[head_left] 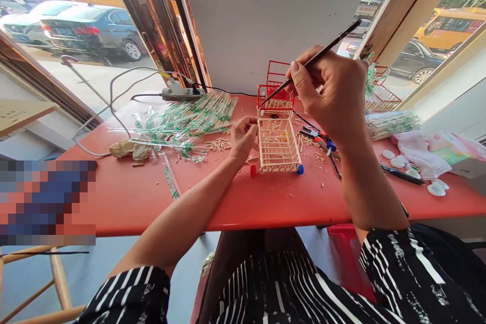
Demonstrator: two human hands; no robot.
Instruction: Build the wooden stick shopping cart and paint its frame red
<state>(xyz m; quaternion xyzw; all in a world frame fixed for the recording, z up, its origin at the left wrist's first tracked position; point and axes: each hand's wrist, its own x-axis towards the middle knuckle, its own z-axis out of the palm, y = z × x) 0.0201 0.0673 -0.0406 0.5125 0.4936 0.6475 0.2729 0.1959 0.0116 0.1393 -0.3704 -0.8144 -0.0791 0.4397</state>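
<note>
A miniature shopping cart [279, 147] built of thin wooden sticks stands on the red table. Red paint covers its upper back frame [276, 97], and bottle-cap wheels show below, one red and one blue. My left hand [244, 136] pinches the cart's left side near the back. In my right hand [326, 86] is a slim dark paintbrush [336, 39], held like a pen above the cart. The brush's tip points down-left and meets the left part of the red frame; whether it touches is hard to tell.
Wrapped chopsticks [212, 111] and torn wrappers heap at the left, beside a power strip [182, 93]. Right of the cart lie pliers [311, 133], stick scraps and a black knife [402, 174] near white caps [436, 187]. Another red frame [280, 72] rises behind.
</note>
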